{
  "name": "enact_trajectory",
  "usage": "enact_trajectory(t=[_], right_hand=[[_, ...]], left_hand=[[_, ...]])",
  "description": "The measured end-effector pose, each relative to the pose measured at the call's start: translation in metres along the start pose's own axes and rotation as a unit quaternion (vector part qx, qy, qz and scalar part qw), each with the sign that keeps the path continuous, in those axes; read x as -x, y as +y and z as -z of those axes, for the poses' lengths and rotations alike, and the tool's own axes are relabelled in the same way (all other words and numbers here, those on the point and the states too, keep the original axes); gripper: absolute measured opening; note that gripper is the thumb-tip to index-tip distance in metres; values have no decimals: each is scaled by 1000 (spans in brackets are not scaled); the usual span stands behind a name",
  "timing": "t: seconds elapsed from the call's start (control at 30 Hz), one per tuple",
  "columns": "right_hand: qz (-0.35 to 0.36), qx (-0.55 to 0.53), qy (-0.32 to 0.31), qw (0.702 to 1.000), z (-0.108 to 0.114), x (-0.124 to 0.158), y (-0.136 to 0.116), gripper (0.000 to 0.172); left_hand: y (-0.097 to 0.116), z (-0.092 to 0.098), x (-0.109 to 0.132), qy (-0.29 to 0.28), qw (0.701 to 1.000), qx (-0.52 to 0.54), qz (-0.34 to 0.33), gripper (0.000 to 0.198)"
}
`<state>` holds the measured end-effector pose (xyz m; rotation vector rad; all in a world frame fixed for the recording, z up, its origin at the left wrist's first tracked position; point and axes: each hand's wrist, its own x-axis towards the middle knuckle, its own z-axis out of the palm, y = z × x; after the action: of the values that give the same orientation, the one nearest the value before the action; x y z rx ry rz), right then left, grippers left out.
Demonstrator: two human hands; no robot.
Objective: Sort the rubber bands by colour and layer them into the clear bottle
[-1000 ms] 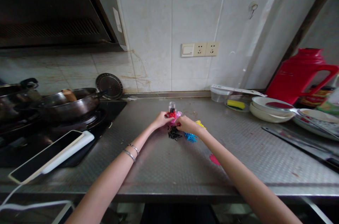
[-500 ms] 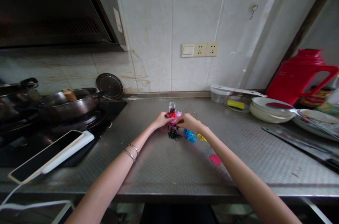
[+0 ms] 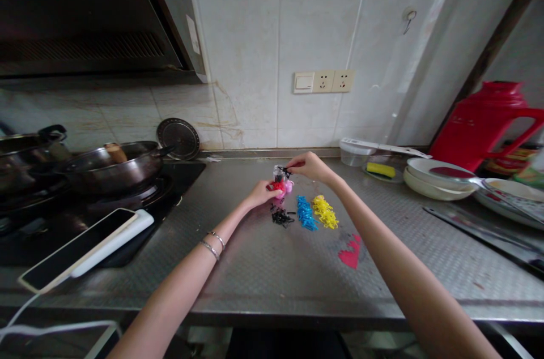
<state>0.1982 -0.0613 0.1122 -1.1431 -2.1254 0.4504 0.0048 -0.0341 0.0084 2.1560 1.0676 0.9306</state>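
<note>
My left hand (image 3: 262,193) is closed around a small clear jar (image 3: 279,171) that stands upright, with red, pink and black bits inside. Black bands (image 3: 282,172) are pinched in the fingertips of my right hand (image 3: 308,166), at the jar's mouth. A pink round piece (image 3: 289,185) shows beside the jar. Nearer me lies a pile of black bands (image 3: 282,217). To its right are a blue pile (image 3: 305,213) and a yellow pile (image 3: 325,212). Red cut-out shapes (image 3: 350,254) lie by my right forearm.
At the left, pans (image 3: 119,172) sit on the stove beside a phone (image 3: 79,248) with a white cable. On the right are stacked bowls (image 3: 440,183), a yellow sponge (image 3: 380,170), a plastic tub (image 3: 356,154), a long knife (image 3: 476,234) and a red thermos (image 3: 476,127).
My right hand has risen from beside the black pile to the jar's mouth with black bands in its fingers. The yellow pile now shows fully. My left hand stays on the jar.
</note>
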Motion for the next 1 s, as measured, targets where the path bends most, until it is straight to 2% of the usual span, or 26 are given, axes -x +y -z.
enact_trajectory(t=[0.2,0.43,0.63,0.8,1.0], right_hand=[[37,110,-29,993,5,-30,-14,21],[65,262,-81,959,-5,-43,-24,25],[70,275,-123,951,-5,-44,-31,27],[28,294,-150,943,-6,-45,-36,25],[-12,293,-127,948,-15,-46,-31,30]], left_hand=[[-2,-1,-1,-1,1000,-6,-1,36],[-6,-2,-2,-8,1000,9,-7,36],[-8,-3,-3,3,1000,-2,-8,37],[-7,-4,-2,8,1000,3,-5,38],[-5,-4,-1,13,1000,5,-4,39]])
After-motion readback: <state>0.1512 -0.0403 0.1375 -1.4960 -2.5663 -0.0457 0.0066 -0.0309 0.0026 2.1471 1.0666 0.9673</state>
